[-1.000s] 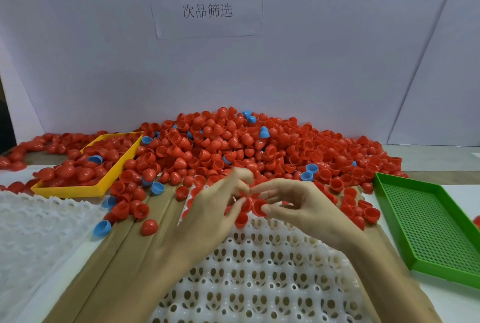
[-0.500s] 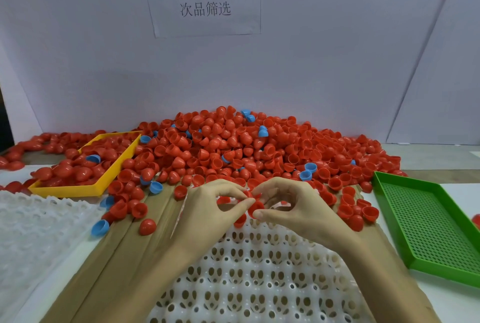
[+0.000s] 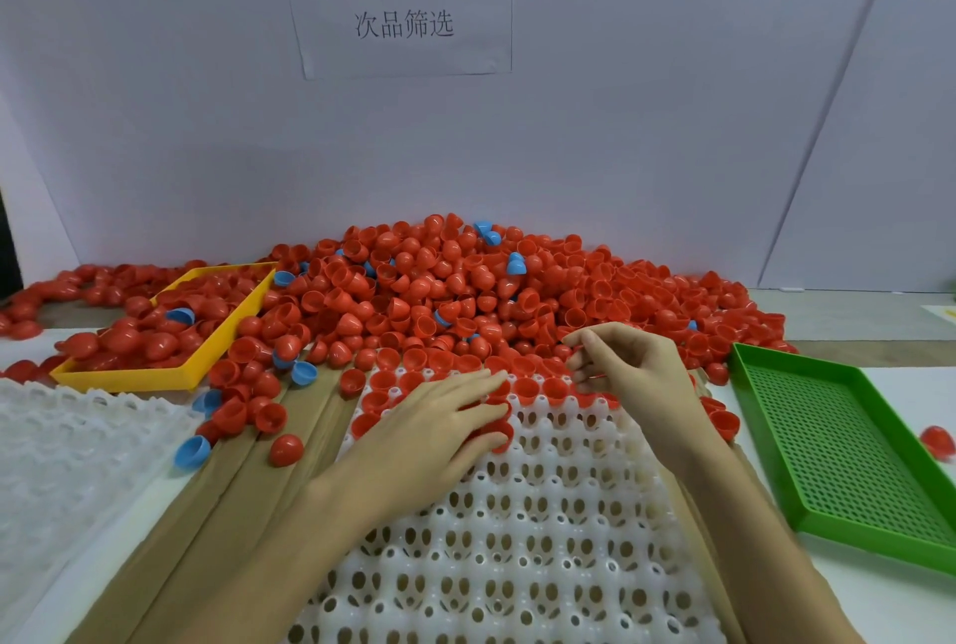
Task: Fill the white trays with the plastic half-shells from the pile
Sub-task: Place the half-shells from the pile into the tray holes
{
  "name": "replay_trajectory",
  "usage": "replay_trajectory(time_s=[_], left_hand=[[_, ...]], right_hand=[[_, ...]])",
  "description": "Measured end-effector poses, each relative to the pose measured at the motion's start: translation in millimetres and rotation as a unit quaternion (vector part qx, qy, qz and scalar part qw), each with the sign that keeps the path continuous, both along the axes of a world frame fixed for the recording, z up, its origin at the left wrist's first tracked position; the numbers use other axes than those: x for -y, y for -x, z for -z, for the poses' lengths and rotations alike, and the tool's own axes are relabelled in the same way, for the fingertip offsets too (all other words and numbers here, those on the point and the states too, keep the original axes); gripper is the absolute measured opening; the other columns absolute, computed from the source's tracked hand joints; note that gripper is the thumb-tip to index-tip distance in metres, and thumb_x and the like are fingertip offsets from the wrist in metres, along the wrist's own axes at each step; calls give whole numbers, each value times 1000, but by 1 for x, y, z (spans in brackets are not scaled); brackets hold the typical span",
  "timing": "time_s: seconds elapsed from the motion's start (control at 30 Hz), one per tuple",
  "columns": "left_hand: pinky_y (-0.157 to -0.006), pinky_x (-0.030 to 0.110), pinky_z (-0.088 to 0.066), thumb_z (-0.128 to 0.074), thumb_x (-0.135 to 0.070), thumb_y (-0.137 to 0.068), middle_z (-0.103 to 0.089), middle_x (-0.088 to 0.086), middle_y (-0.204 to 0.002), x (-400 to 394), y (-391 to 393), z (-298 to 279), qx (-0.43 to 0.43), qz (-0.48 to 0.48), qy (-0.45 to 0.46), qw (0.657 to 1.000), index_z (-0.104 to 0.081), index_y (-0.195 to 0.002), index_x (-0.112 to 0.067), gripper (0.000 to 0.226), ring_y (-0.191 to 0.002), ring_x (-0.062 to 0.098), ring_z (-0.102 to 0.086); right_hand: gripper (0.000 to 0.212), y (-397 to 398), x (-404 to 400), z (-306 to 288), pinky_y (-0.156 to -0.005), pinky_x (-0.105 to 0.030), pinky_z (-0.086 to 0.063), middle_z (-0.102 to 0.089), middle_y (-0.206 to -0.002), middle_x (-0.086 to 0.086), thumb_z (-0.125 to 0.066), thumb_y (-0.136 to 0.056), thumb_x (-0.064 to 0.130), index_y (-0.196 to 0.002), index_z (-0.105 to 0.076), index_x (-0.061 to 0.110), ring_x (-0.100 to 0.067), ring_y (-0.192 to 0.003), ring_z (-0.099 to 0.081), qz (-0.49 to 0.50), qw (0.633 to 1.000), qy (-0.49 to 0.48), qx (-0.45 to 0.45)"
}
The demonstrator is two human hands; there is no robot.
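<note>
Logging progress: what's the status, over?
Left hand flat on shells in tray. Right hand curled at pile edge. Far rows filled, rest empty.

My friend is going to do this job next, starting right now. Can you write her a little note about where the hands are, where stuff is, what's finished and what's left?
Left hand: flat, fingers resting on red half-shells at the far end of the white tray.
Right hand: raised at the pile's near edge, fingers curled; I cannot tell whether it holds a shell.
Done: only the tray's far rows are filled.
Left: every nearer row, plus the second white tray on the left.
</note>
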State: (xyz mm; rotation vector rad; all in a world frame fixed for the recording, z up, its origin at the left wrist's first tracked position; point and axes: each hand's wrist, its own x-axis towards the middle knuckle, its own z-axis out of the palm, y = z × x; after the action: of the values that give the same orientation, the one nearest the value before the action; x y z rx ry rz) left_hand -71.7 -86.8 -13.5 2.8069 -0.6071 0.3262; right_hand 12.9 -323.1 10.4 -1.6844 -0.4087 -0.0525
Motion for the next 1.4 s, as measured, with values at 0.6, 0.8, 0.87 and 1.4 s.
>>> replay_trajectory(time_s=[0.6,0.8,0.87,1.4], left_hand=[[-110,-3,-3,-29,-53,-109,-27,-30,-161,-14,9,-13,-72,53,86,992,-37,-157,-39,51,-142,-25,-13],[-91,24,-48,-43,-37,-108,-67,-14,-105,-25,8,-18,141,13,68,988,-75,-112,-20,36,-97,2,-55],[-81,27,-50,-43,-36,-107,-66,-12,-95,-28,7,-17,181,7,30,983,-76,-100,-19,38,-88,5,-54],[-65,29,-47,-50,-27,-105,-58,-6,-73,-30,2,-15,312,-24,-37,949,-66,-75,-17,36,-72,12,-50]], right_hand=[[35,-10,-30,9,-101,-5,-41,-65,-133,9,-51,-106,1,-128,-71,20,4,-118,-59,24,945,269,187],[56,-51,-81,-11,-117,-25,-36,-52,-155,-3,-48,-101,-11,-147,-59,20,-20,-145,-47,-48,884,407,224],[55,-65,-100,-15,-117,-29,-38,-53,-155,-4,-53,-102,-6,-149,-58,22,-22,-144,-48,-74,870,431,227],[30,-77,-88,-10,-78,-30,-55,-72,-118,7,-78,-93,13,-120,-74,26,-18,-81,-65,-54,926,306,213]])
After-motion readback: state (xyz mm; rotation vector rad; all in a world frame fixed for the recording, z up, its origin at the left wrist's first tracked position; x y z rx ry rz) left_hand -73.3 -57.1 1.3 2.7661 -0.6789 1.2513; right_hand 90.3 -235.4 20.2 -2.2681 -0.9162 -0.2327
